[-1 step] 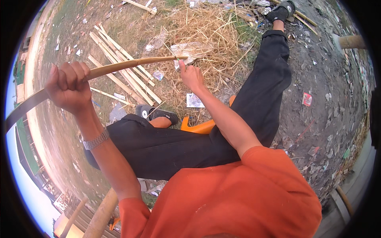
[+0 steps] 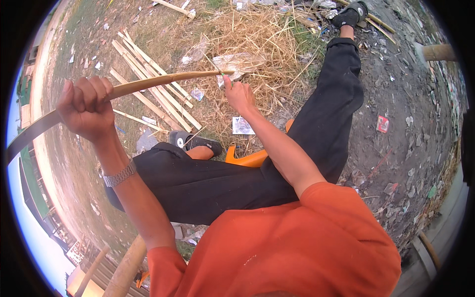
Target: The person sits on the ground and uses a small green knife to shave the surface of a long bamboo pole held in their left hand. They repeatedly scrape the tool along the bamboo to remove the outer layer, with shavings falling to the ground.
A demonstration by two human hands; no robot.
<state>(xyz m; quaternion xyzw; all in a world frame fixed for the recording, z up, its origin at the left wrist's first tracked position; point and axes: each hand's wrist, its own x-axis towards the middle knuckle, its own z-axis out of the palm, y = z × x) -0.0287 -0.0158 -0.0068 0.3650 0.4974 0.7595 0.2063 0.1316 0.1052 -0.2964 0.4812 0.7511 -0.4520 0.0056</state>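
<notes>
That long wooden strip looks light, springy and maybe splintery, so I'd grab its flat middle, clear of the edges. It's up off the ground, left hand fisted round it; right hand curls round what looks like a thin knife at the tip. Outdoors, bumpy dirt, straw, litter, loose strips nearby.

Left fingers round curved strip; right fingers hold thin blade at strip's tip; slats on ground.
</notes>
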